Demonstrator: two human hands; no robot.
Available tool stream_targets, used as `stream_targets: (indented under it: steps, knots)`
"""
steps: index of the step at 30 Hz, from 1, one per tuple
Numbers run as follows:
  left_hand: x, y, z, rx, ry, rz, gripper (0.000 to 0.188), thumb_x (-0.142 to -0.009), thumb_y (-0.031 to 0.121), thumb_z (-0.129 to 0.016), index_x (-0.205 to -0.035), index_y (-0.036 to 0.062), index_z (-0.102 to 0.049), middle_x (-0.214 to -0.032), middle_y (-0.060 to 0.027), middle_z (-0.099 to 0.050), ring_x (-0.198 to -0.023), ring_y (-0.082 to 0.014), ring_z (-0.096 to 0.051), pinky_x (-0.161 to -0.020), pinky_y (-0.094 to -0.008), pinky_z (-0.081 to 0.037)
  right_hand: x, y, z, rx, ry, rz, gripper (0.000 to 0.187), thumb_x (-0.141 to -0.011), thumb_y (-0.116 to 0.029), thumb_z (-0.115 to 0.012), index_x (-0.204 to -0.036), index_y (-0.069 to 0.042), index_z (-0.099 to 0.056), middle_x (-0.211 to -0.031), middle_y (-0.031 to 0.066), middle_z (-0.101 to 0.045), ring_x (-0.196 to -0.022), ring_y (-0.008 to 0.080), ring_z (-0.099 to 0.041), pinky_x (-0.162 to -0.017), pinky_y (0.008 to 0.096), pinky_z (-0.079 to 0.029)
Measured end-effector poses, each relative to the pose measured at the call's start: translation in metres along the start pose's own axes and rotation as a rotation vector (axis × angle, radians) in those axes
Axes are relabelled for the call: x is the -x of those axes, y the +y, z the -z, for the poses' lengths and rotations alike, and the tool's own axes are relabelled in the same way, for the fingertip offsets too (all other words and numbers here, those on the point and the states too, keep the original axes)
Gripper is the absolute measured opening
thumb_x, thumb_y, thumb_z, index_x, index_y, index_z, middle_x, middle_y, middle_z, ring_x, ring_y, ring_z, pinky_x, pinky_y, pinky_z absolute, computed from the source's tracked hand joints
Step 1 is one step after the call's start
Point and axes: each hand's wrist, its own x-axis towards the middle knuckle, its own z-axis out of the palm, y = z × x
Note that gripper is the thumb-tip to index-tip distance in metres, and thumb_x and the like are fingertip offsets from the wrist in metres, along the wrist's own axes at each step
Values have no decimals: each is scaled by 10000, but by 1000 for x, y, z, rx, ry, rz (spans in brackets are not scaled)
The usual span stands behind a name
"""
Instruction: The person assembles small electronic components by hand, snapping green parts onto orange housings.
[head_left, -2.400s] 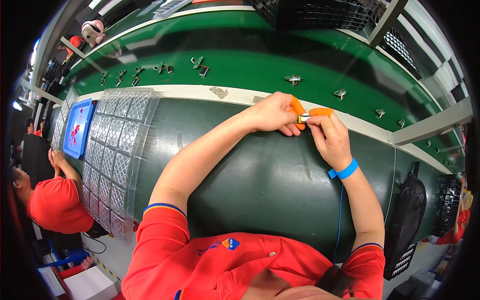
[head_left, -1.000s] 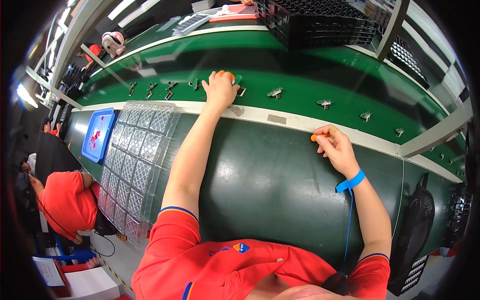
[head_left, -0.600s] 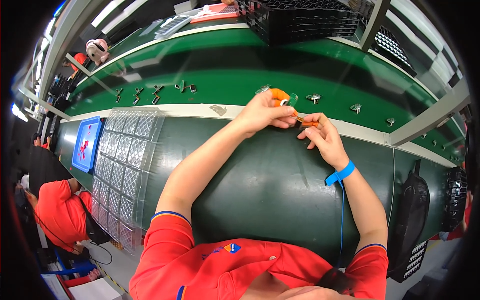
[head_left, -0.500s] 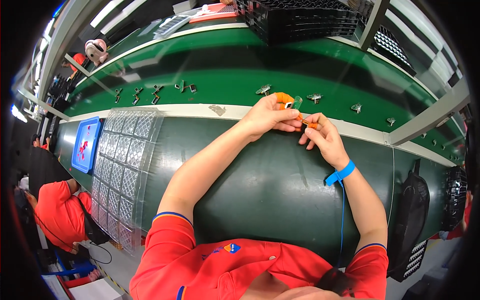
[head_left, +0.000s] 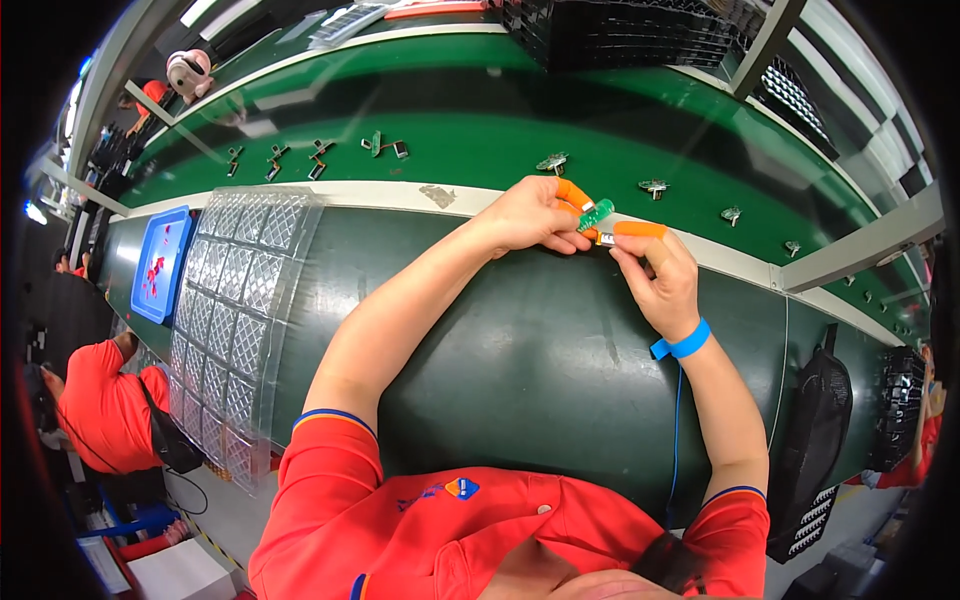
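My left hand (head_left: pixel 532 216), an orange cover on one finger, is closed in a pinch on a small green circuit board (head_left: pixel 597 214). Beside it my right hand (head_left: pixel 662 280) wears an orange finger cover and a blue wrist strap (head_left: pixel 688 342) with a cord. Its thumb and forefinger grip a small rectangular electronic part (head_left: pixel 607 240) just below the board. Whether a wire joins the part to the board is hidden by the fingers. Both hands are above the near edge of the green belt, close together.
On the green belt (head_left: pixel 450 110) lie several small board assemblies, one circuit board assembly (head_left: pixel 552 162) just beyond my left hand. Clear plastic trays (head_left: pixel 235 290) and a blue tray (head_left: pixel 160 265) with red bits are at left. A black bag (head_left: pixel 815 420) lies right; black crates (head_left: pixel 620 35) stand behind.
The green board has turned, so its face shows more. My right forefinger has straightened out over the small part. The items on the belt appear slightly farther right in view.
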Motion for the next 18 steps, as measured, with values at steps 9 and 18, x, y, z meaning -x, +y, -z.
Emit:
stream_targets:
  steps: [9, 18]
  knots:
    - [5, 2, -9, -149, -145, 44, 228, -842, 15, -520, -1052, -72, -540, -931, -140, -647, -781, -159, -670, -678, -242, -566, -3, 4, 0, 102, -45, 250, 232, -659, 30, -713, -861, -60, -641, -853, 69, -622, -729, 247, -572, -596, 322, -476]
    - [7, 3, -6, -125, -209, 90, 250, -848, 13, -517, -1081, -77, -535, -939, -139, -648, -763, -148, -670, -672, -234, -569, -2, 0, 0, 108, -78, 212, 193, -674, 47, -707, -828, -31, -619, -856, 87, -644, -718, 241, -579, -607, 308, -471]
